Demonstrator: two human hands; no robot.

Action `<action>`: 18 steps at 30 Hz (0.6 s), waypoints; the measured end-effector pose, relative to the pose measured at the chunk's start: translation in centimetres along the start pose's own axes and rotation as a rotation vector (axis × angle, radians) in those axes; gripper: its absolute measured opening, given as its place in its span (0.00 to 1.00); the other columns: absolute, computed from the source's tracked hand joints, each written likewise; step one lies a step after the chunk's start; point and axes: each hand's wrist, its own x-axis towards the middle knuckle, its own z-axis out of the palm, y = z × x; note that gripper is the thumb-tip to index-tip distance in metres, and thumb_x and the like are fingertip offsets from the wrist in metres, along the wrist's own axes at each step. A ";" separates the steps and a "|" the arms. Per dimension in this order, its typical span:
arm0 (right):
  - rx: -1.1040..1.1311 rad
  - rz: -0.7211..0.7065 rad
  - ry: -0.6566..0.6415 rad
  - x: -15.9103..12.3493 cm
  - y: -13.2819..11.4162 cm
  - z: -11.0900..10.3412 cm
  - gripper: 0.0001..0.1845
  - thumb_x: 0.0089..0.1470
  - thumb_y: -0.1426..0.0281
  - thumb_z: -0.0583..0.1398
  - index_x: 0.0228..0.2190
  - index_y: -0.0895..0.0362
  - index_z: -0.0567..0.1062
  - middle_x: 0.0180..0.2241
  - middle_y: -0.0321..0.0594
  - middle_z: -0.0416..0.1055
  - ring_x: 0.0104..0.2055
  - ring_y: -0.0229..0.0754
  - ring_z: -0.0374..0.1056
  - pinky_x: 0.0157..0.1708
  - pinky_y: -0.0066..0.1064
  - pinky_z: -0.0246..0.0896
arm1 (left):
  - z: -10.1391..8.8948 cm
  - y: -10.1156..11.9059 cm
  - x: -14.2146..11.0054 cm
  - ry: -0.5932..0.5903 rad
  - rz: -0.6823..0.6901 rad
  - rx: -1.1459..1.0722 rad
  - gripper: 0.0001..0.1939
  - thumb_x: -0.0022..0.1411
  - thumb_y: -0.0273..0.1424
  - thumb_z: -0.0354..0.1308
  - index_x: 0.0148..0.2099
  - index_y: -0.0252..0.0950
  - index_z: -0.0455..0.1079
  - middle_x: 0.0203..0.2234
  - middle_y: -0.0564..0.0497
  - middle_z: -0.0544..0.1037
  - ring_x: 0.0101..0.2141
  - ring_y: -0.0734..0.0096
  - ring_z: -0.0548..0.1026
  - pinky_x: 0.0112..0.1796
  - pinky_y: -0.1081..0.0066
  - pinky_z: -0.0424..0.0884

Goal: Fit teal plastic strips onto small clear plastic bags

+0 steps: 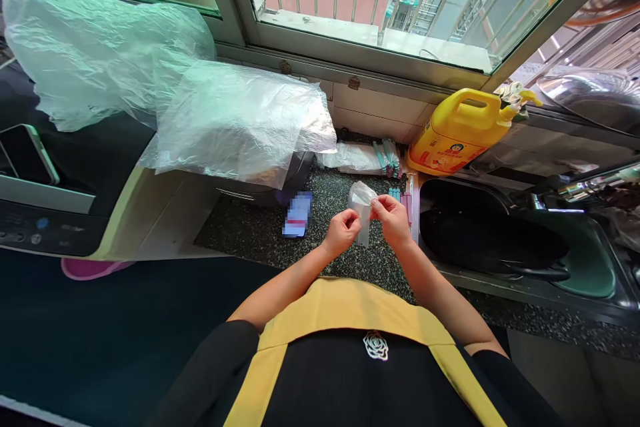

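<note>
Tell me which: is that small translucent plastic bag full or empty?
Apparently empty: the bag, held between left hand and right hand, looks thin, with no contents visible.

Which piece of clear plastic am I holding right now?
The small plastic bag, pinched by your left hand and right hand; the large plastic sheets lie draped farther left, touched by neither.
</note>
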 end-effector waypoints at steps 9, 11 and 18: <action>-0.115 -0.026 -0.078 1.0 0.1 -1.2 0.20 0.40 0.51 0.61 0.23 0.56 0.68 0.20 0.32 0.64 0.22 0.33 0.59 0.24 0.27 0.57 | -1.2 1.9 0.9 -0.057 -0.292 -0.540 0.11 0.41 0.34 0.56 0.21 0.36 0.56 0.13 0.60 0.56 0.15 0.84 0.53 0.18 0.77 0.49; -0.130 -0.023 -0.094 0.6 0.0 -1.4 0.20 0.41 0.51 0.60 0.25 0.56 0.69 0.21 0.33 0.65 0.23 0.33 0.59 0.24 0.27 0.57 | -1.6 2.5 1.3 -0.038 -0.278 -0.595 0.10 0.42 0.34 0.56 0.22 0.36 0.56 0.13 0.59 0.56 0.15 0.83 0.54 0.18 0.77 0.50; -0.275 -0.033 -0.172 -0.4 1.2 -1.7 0.15 0.40 0.58 0.61 0.23 0.57 0.70 0.20 0.32 0.66 0.23 0.34 0.59 0.24 0.26 0.54 | -3.3 4.6 2.2 -0.037 -0.280 -0.668 0.11 0.46 0.35 0.53 0.20 0.36 0.54 0.14 0.56 0.55 0.16 0.80 0.55 0.20 0.73 0.56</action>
